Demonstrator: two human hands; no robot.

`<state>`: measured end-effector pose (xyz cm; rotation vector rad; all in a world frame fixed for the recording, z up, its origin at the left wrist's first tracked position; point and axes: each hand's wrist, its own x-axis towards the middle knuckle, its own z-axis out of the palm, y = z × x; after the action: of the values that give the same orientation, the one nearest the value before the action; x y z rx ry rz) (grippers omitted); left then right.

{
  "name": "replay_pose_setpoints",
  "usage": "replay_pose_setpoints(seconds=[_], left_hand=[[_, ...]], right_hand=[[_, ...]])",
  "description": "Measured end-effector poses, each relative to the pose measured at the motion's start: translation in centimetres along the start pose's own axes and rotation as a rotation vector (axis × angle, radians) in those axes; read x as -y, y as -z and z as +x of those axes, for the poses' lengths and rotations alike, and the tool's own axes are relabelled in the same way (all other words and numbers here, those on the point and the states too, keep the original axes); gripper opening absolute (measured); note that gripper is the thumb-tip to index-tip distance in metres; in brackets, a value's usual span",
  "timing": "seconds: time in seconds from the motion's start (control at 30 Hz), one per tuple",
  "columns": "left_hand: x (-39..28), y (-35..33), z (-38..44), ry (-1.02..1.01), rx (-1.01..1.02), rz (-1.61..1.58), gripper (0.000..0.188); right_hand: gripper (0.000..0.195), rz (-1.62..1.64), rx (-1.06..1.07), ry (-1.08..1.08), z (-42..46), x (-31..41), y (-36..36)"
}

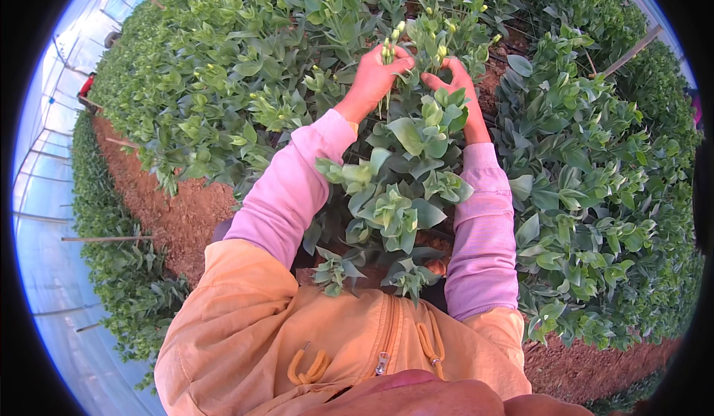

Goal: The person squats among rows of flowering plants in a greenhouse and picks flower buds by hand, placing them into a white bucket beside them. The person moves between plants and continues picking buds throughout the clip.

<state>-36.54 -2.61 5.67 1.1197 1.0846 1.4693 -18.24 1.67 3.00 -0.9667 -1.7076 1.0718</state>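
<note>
Several cut flower buds (387, 53) with thin stems are held in my left hand (379, 76), the stems trailing below the fist. The thumb and forefinger of that hand reach right, to the leaves of a standing plant. My right hand (460, 87) is at the same plant, its thumb and fingers curled around the stem area under a pale yellow-green bud (442, 52). Leaves cover part of its fingers, so whether they pinch the stem is unclear. Between my forearms stand broad-leaved plants (390, 212) with tight green tops.
Dense beds of the same plants (580, 176) spread on both sides. A bare soil path (184, 221) runs at left. Wooden stakes (633, 51) stick out among the rows. Plastic greenhouse sheeting (44, 193) rises at far left, where a person in red (86, 87) is visible.
</note>
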Motion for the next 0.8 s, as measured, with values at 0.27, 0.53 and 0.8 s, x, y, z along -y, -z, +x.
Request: replay_pose_setpoints(seconds=[0.27,0.53,0.8], left_hand=[[-2.4,-0.7,-1.7,-0.036,0.046,0.235,0.016],[-1.9,-1.2,-1.1,-0.119,0.032,0.345,0.020],[-1.5,-0.9,-1.1,-0.104,-0.007,0.413,0.013]], right_hand=[[0.024,0.166,0.004,0.127,-0.3,0.4,-0.7],[0.027,0.051,0.001,0.231,-0.3,0.1,-0.6],[0.029,-0.038,-0.071,0.179,0.0,0.3,-0.4]])
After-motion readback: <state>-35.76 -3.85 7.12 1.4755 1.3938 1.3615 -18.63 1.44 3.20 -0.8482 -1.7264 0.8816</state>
